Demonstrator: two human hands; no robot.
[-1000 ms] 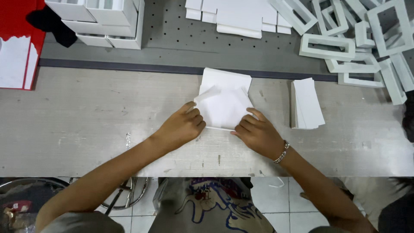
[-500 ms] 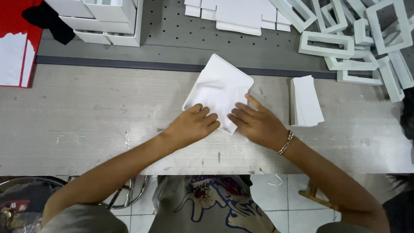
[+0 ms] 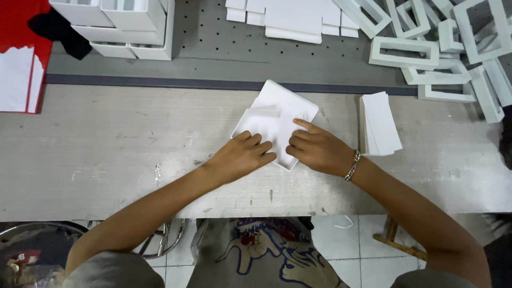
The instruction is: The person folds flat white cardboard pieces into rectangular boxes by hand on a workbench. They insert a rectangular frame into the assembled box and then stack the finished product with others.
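Your left hand [image 3: 241,157] and right hand [image 3: 318,150] cover the near part of the white folded sheet [image 3: 277,114], so you cannot tell how its lower edge lies. The white frames [image 3: 458,48] and white boxes [image 3: 125,24] run off the top edge, and the red sheet [image 3: 21,53] off the left.

I see both hands pressing a white folded card piece [image 3: 274,120] flat on the grey table [image 3: 106,154]: left hand [image 3: 241,156] on its lower-left part, right hand [image 3: 319,149] on its right. White sheet stack [image 3: 380,124] lies just right.
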